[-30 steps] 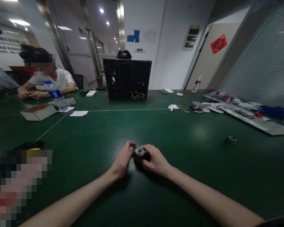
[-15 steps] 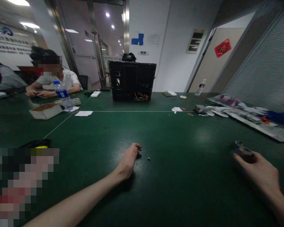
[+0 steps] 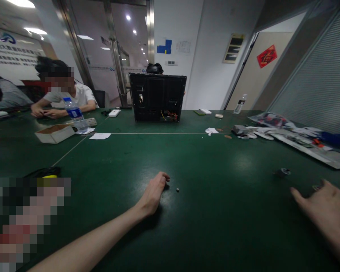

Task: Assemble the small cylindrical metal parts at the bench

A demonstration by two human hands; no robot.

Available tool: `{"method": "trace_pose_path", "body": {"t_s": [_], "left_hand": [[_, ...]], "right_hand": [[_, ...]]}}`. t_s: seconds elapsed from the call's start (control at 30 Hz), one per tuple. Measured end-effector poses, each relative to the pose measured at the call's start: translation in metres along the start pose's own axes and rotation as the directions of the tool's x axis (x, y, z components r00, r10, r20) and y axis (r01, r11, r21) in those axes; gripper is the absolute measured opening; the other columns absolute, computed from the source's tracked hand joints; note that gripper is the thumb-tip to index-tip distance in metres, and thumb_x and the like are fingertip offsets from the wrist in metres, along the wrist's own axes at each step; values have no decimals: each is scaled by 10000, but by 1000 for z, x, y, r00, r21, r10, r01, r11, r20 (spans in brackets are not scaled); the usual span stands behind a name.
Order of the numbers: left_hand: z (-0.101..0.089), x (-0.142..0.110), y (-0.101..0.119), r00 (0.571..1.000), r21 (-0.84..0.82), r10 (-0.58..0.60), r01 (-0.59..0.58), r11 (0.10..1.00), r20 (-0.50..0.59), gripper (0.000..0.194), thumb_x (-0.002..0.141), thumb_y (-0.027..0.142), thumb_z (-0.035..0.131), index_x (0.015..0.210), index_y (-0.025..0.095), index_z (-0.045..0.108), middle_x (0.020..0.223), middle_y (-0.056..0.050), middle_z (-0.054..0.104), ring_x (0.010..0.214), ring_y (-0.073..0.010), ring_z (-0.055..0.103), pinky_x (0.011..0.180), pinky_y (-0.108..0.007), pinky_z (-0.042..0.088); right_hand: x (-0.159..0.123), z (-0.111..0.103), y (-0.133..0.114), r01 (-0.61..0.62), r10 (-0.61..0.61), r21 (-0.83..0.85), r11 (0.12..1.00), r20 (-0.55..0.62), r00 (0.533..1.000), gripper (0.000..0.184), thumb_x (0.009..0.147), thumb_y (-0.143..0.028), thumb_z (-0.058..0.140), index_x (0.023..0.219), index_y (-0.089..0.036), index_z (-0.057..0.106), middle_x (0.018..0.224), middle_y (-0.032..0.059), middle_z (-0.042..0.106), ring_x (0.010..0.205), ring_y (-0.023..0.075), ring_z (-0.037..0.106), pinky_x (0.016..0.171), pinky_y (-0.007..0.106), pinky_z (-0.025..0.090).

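Observation:
My left hand rests on the green table, fingers loosely bent and apart, with nothing visible in them. A tiny dark ring-like part lies just right of its fingertips, untouched. At the far right, my right hand is open, its thumb spread away from the fingers. Between thumb and fingers, a small piece of a round object shows; the hand hides most of it, and whether they touch is unclear. A short black cylinder with a silvery end lies on the table beyond the right thumb.
A black panel-like case stands across the green table. Left are a white box, a water bottle and a seated person. A white board bearing parts lies right. Blurred blocks cover the lower left.
My right hand has let go of the dark round object it gripped and moved right, its fingers spreading. My left hand has stayed in place.

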State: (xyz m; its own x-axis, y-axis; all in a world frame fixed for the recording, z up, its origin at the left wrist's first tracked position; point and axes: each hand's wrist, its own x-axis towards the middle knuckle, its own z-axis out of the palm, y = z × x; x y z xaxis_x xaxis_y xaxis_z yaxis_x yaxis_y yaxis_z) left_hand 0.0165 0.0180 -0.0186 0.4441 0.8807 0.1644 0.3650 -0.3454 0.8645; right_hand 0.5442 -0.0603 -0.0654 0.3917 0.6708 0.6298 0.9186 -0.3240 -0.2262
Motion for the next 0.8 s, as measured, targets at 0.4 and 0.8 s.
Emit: {"method": "trace_pose_path", "body": {"t_s": [0.4,0.8], "left_hand": [[-3,0,4,999,33,-10,9,999,31,459,968,451,148,1025,183,517,1018,-102,596,979,-237,535,909,-399,397],[0,1,1,1000,66,22,-23,998,20,453,977,432,144,1002,183,521,977,-79,584,918,-215,528,873,-369,402]], "right_hand": [[-13,-32,-250,474,-577,349,808,312,755,429,847,-405,509,1206,-171,522,1267,149,481,1176,295,452,962,469,400],[-46,-11,-339,577,-816,580,575,457,354,194,832,-77,457,954,-147,591,969,100,597,874,200,554,758,307,448]]}}
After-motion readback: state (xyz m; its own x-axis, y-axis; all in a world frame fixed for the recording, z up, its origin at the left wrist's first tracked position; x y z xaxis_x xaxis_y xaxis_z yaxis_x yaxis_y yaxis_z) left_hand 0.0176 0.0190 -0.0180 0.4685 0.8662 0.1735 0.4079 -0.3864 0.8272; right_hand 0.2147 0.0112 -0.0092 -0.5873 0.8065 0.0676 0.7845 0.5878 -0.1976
